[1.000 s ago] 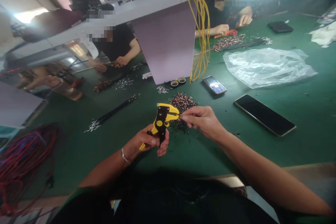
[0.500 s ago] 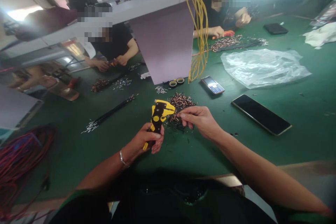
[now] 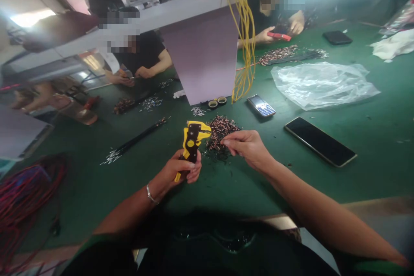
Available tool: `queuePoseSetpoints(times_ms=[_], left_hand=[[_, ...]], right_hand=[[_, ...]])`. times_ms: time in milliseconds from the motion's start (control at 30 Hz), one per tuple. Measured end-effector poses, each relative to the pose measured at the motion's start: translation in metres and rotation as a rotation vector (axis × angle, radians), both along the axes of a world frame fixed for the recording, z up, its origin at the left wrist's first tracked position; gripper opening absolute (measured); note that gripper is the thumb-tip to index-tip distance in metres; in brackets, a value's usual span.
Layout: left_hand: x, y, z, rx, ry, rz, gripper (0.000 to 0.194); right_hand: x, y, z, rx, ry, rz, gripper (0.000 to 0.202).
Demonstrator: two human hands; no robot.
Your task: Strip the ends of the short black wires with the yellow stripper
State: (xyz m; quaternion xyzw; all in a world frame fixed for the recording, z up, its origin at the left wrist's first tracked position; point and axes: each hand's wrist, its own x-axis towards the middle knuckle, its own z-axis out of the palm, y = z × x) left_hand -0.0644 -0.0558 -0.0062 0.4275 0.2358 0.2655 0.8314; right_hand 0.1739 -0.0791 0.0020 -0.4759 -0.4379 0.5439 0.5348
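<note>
My left hand (image 3: 186, 168) is wrapped round the handles of a yellow and black wire stripper (image 3: 193, 140), whose jaws point right. Just right of the tool, the fingertips of my right hand (image 3: 241, 143) are pinched together at the edge of a pile of short copper-tipped wire pieces (image 3: 223, 131). What those fingertips hold is too small to make out. To the left, a bundle of black wires (image 3: 137, 139) lies on the green table (image 3: 258, 194).
Behind the pile are two tape rolls (image 3: 217, 102), a keypad phone (image 3: 261, 106) and a partition (image 3: 203, 56) with yellow wires (image 3: 248, 43). At right lie a black smartphone (image 3: 320, 141) and a clear plastic bag (image 3: 323, 84). Red cable coils (image 3: 29, 194) sit left. People work opposite.
The wire stripper has shifted slightly left and its handles look more spread. My right fingertips remain pinched by the pile. Opposite, a person's hand has raised a red tool.
</note>
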Motion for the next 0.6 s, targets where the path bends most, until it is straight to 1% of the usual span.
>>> queuePoseSetpoints(times_ms=[200,400,600], left_hand=[[-0.0035,0.0062,-0.0007,-0.028,-0.044,-0.072,0.026],[-0.0058,0.0075,-0.0007,-0.053,-0.071,-0.075,0.029],[-0.0049,0.0073,-0.0001,-0.068,-0.068,-0.108,0.033]], right_hand=[[0.0033,0.0008,-0.0010,0.005,0.032,-0.005,0.014],[0.0027,-0.0007,-0.0003,-0.022,0.040,0.014,0.014],[0.0025,-0.0008,-0.0048,-0.031,0.058,0.021,0.015]])
